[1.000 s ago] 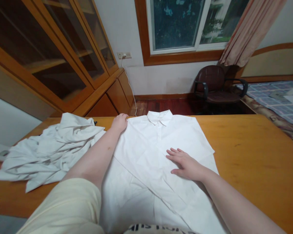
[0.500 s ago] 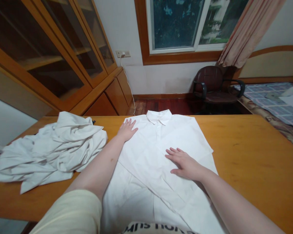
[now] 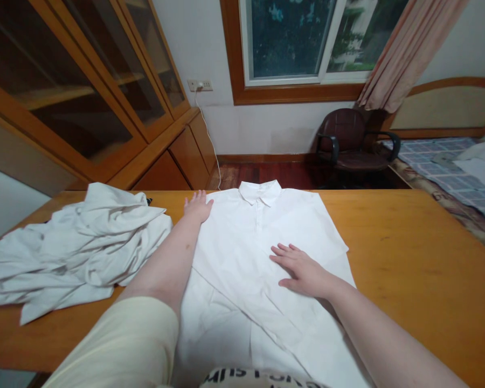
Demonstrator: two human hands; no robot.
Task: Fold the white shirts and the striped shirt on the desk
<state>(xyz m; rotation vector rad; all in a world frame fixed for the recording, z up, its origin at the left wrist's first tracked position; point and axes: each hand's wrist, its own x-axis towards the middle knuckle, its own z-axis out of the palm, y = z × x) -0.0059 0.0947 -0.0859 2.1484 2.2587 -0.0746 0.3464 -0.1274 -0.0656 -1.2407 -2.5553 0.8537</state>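
Observation:
A white collared shirt (image 3: 234,231) lies spread on the wooden table, its collar (image 3: 261,193) near the far edge. One sleeve is folded slantwise across its lower front. My left hand (image 3: 199,206) is at the shirt's far left shoulder edge, fingers stretched out and pointing away from me, with nothing gripped. Flat on the middle of the shirt rests my right hand (image 3: 299,269), its fingers spread. The near end of the shirt runs down toward my body, where my printed top hides part of it.
A crumpled heap of white cloth (image 3: 84,248) lies on the left of the table (image 3: 412,258). Behind stand a glass-door cabinet (image 3: 105,97), a brown armchair (image 3: 347,140) and a bed (image 3: 444,167). A white cord (image 3: 207,129) hangs from a wall socket.
My left hand has slid left and slightly away from me, off the shoulder toward the shirt's edge. My right hand stays on the shirt. The view has shifted slightly.

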